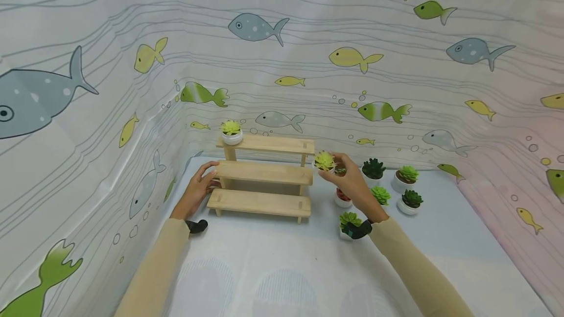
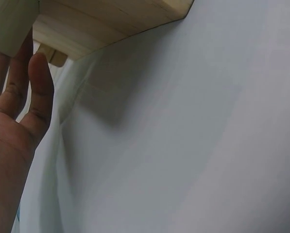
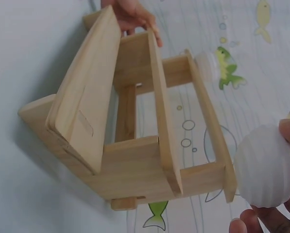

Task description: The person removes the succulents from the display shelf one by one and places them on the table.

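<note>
A three-tier wooden plant stand point(image 1: 263, 172) stands on the table, with a yellow-green succulent in a white pot point(image 1: 231, 133) at the left of its top shelf. My left hand point(image 1: 198, 190) holds the left end of the middle shelf; in the left wrist view, fingers of this hand point(image 2: 18, 107) reach up around the board's end. Just off the stand's right end, my right hand point(image 1: 354, 186) pinches another yellow-green potted succulent point(image 1: 324, 161) between thumb and fingers. The right wrist view shows its ribbed white pot point(image 3: 264, 167) beside the top shelf's end.
Several potted succulents stand right of the stand, among them a dark green one point(image 1: 373, 168), a bright green one point(image 1: 406, 175) and a red one point(image 1: 343, 196) partly behind my right hand. A fish-printed sheet point(image 1: 308, 38) hangs behind and on both sides.
</note>
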`<action>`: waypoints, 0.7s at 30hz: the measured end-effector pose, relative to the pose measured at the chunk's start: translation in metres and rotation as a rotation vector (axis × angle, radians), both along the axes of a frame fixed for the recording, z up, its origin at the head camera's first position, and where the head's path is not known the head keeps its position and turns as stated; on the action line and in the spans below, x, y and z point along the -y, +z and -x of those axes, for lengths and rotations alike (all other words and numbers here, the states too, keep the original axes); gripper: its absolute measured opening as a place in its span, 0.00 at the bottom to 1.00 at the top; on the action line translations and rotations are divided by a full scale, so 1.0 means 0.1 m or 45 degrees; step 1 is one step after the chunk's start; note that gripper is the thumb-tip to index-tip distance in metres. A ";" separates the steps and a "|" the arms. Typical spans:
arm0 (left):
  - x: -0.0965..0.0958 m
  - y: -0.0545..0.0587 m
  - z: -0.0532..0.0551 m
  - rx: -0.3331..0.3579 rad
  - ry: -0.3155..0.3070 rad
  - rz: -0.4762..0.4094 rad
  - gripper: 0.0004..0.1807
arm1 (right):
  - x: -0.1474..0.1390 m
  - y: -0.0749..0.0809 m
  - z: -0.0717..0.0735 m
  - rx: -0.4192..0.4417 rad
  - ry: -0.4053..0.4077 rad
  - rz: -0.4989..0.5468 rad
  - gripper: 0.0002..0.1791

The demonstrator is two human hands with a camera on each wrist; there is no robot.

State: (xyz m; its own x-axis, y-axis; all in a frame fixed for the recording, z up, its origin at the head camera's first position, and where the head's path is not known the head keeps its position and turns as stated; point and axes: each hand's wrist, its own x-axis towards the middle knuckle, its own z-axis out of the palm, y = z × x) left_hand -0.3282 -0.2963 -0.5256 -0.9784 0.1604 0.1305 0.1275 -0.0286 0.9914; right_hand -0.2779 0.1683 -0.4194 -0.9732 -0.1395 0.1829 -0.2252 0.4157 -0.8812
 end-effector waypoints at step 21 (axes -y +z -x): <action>-0.05 0.16 -0.11 -0.013 -0.023 0.013 0.27 | -0.39 -0.24 -0.25 0.125 -0.043 0.074 0.40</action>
State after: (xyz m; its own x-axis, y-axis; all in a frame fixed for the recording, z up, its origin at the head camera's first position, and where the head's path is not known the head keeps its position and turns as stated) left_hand -0.3177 -0.2915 -0.5100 -0.9740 0.1792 0.1387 0.1371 -0.0211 0.9903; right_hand -0.2529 0.2075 -0.4431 -0.9907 -0.0987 0.0936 -0.1238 0.3694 -0.9210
